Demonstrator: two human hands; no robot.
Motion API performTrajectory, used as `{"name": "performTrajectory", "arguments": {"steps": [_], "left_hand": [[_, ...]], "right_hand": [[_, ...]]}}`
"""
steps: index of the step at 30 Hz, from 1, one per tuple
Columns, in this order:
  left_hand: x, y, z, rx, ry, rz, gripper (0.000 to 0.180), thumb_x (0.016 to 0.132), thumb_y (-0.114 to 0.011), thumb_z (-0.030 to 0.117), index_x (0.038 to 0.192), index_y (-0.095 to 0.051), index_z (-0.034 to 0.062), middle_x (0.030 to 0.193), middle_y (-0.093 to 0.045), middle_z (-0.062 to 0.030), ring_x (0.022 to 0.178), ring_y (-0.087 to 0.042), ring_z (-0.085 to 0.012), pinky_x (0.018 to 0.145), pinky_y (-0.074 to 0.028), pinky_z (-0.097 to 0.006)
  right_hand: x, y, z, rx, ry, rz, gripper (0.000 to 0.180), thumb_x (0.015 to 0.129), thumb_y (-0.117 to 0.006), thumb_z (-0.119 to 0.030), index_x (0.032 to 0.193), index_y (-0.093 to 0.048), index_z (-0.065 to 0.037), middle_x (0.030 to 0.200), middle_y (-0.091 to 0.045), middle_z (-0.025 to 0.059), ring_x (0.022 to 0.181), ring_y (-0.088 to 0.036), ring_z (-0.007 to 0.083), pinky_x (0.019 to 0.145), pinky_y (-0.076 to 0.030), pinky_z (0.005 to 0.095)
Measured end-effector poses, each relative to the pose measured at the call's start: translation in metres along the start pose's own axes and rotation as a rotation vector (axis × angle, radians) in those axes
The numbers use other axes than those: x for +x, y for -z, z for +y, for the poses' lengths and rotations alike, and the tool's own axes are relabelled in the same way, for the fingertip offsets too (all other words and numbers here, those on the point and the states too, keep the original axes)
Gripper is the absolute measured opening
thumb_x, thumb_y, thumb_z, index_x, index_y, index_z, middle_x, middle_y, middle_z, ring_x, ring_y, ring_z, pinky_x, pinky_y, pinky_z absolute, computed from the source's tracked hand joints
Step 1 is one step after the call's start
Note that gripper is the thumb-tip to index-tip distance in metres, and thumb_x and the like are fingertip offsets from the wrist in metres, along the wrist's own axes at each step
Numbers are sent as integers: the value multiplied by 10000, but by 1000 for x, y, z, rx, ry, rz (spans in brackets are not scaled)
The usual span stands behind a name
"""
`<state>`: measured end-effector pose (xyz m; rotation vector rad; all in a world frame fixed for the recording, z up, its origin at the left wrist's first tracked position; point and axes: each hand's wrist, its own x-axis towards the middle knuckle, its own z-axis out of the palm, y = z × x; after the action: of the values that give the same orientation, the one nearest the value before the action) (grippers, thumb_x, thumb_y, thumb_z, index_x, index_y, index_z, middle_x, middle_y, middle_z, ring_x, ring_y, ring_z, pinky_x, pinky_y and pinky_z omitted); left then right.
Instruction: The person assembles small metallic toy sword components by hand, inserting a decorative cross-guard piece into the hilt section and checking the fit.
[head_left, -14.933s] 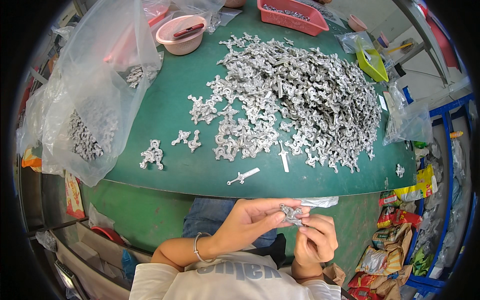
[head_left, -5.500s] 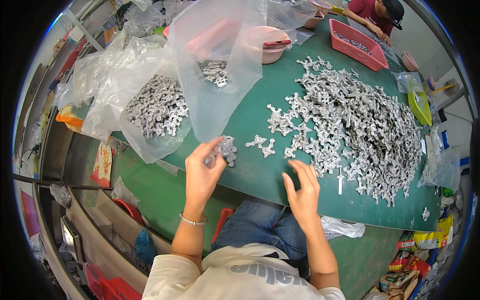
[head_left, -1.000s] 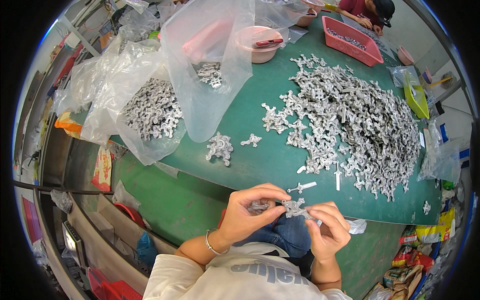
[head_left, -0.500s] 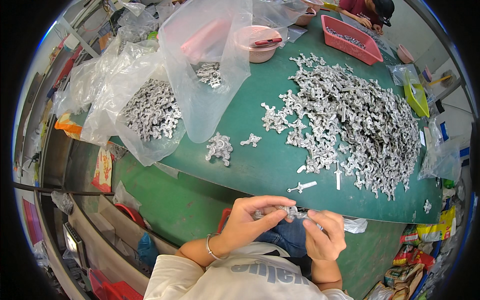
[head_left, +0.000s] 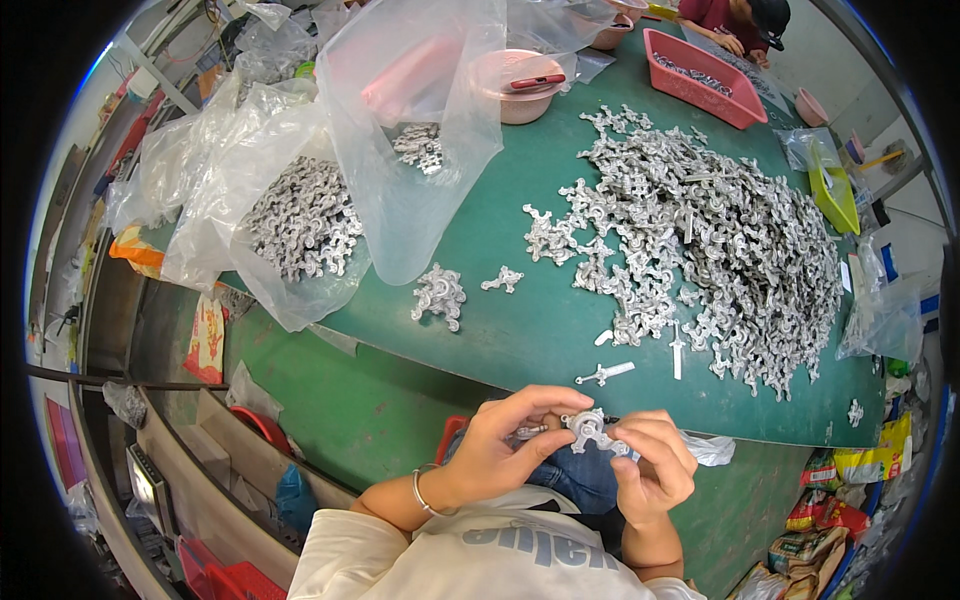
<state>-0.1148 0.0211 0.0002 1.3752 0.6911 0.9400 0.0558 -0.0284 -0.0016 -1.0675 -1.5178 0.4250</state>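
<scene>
Held close to the body, below the near edge of the green oval tabletop: a small silvery cast-metal part with curled arms, pinched from both sides. Left hand closed on the part's left end, thumb and forefinger gripping, a thin bangle at the wrist. Right hand clenched on the part's right end, fingers curled over it. Beneath the hands, blue trousers and a pale printed shirt.

Just beyond, on the tabletop's near edge: a single silvery metal pin-like piece, lying flat and apart from the rest, and another short silvery stick just beside the pile's near fringe. Further left along the near edge: a small cluster of the same silvery parts, with one loose silvery part just to its right.

Spread over the right half of the tabletop: a big loose heap of silvery cast-metal parts, reaching nearly to the right edge. At the left edge: a clear plastic bag holding more silvery parts, slumped over the rim, and a second clear plastic bag, standing open, next to it.

Toward the far edge: a pink round plastic bowl, a pink rectangular plastic basket, and a yellow-green plastic scoop at the right edge. Beyond the far edge: another person in a red top, bent over the basket.
</scene>
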Motion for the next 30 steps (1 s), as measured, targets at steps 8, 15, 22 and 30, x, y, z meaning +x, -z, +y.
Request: {"name": "performTrajectory", "arguments": {"steps": [8,15,22,30], "left_hand": [[3,0,2,81,-51,18,244,771,-596,-65,1013,-575,-43,829,-608,-80,629,-526,-80,578,-427,-205],[5,3,5,118,-102,34,217,763,-588,-78,977,-595,-48,746,-592,-78,600,-508,-84,550,-400,-202],[13,51,-25,217,80,307,190,766,-585,-23,953,-604,4,724,-594,0,600,-463,-20,537,-382,-179],[46,127,-53,808,77,694,189,748,-565,-1,935,-594,10,691,-537,-126,539,-487,-182,527,-400,-308]], "right_hand": [[-1,0,-1,5,11,-16,256,632,-726,-11,849,-616,69,762,-606,155,659,-581,274,592,-471,333],[-3,-5,5,41,-30,10,219,660,-704,-9,847,-618,66,757,-606,156,666,-581,270,605,-467,337],[19,-31,51,0,-279,-100,116,731,-627,-5,842,-626,30,797,-624,126,707,-579,235,661,-461,310],[64,-113,109,-525,-83,-337,326,728,-629,-48,1031,-555,45,1035,-533,134,963,-479,294,803,-396,378]]}}
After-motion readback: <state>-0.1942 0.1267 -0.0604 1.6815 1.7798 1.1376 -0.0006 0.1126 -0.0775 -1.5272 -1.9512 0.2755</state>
